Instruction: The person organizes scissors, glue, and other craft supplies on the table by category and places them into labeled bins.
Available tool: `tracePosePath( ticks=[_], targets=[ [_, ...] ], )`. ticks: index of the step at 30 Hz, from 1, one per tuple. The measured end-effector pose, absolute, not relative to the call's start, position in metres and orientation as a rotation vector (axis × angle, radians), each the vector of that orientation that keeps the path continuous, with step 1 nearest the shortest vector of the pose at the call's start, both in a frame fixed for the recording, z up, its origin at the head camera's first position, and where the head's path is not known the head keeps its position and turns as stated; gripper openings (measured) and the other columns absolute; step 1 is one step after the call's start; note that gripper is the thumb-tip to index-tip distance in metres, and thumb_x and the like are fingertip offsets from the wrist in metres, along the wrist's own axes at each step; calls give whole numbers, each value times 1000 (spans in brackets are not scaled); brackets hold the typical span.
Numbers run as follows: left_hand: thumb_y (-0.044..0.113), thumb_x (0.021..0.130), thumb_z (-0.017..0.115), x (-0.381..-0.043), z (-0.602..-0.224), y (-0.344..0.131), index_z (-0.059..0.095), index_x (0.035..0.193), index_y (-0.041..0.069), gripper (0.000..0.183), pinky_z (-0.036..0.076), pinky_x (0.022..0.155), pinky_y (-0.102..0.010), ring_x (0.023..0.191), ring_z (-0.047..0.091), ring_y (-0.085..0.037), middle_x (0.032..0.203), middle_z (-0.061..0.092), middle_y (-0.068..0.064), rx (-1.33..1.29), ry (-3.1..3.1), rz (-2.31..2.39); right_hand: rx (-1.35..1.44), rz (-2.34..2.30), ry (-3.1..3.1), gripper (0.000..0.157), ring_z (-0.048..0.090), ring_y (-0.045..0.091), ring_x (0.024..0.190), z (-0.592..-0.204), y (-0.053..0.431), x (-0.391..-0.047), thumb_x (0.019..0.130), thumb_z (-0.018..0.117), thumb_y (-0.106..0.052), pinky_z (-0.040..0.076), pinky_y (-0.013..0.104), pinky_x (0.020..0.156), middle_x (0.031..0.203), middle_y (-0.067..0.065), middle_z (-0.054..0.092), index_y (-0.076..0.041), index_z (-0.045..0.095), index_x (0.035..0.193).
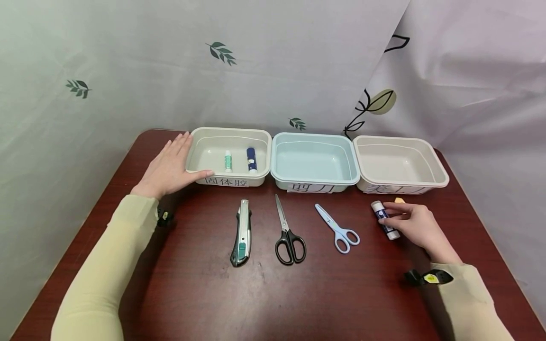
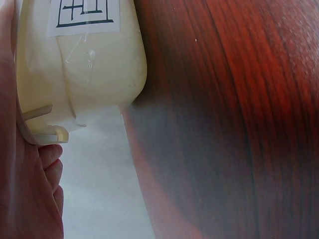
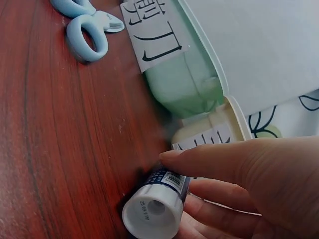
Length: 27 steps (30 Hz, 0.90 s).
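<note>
My right hand (image 1: 415,227) pinches a blue-and-white glue stick (image 1: 385,220) between thumb and fingers, close over the table in front of the right bin. In the right wrist view the glue stick's white end (image 3: 152,214) faces the camera. My left hand (image 1: 170,166) rests at the left end of a cream bin (image 1: 230,177), fingers straight along its side and thumb on the front rim. Inside that bin lie a small green-and-white glue stick (image 1: 228,162) and a dark blue glue stick (image 1: 251,160). Beyond my right fingers a small yellow thing (image 1: 399,200) shows, mostly hidden.
A light blue bin (image 1: 315,181) stands in the middle and a beige bin (image 1: 401,182) at the right, both labelled. Before them lie a utility knife (image 1: 242,234), black-handled scissors (image 1: 285,237) and light blue scissors (image 1: 337,228). A patterned cloth (image 1: 256,71) hangs behind the table.
</note>
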<state>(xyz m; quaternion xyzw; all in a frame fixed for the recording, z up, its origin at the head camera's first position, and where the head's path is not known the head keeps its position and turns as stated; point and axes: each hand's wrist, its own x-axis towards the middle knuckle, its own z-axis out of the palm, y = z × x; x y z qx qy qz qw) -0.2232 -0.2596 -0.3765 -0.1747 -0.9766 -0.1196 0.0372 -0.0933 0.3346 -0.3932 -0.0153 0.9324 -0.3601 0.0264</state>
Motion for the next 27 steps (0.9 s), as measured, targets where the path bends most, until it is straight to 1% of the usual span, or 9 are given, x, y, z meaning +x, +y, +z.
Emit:
tracePosePath(
  ticks=[13,27],
  targets=[
    [77,86,58,-224,-378,-259,11,162,-2,119,2,124,-44,153,11,-36,166,14,-24,-519,-3004,-376,-24,-1120,2857,48,70,6,74,-395,331,-94,84,84,-7,53,22,57,89,17,75,11,67,125],
    [77,86,58,-224,-377,-260,11,162,-1,119,1,124,-43,154,9,-35,166,14,-24,-524,-3007,-368,-31,-1101,2867,47,70,5,74,-394,331,-94,84,83,-5,52,21,57,87,16,76,11,67,125]
  ],
)
